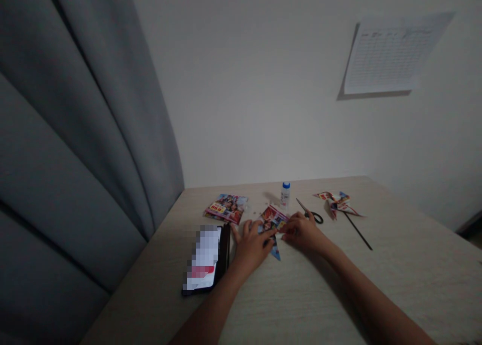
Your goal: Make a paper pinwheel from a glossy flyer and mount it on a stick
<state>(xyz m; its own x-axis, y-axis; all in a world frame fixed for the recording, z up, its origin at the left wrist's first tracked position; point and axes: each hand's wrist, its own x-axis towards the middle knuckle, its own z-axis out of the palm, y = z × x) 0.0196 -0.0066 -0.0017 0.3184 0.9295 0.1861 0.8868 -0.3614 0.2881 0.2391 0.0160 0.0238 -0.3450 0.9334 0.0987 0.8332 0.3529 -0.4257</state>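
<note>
A colourful printed paper piece [271,214], with pointed cut corners, lies on the table under both hands. My left hand [251,243] rests on it with fingers spread, its index finger reaching toward the paper's middle. At the paper's right side, my right hand [304,233] has its fingers drawn together in a pinch on the paper's edge. The exact fold under the fingertips is too small to make out. Just beyond the right hand lie scissors [318,218] with black handles, blades apart. Behind the paper stands a small clear bottle [285,197] with a blue cap.
A paper pinwheel [339,203] on a dark stick [358,230] lies to the right. Printed leaflets [228,208] are stacked at the back left. A phone [203,259] in a dark case lies left of my left hand. Wall and grey curtain [113,99] bound the table [286,305].
</note>
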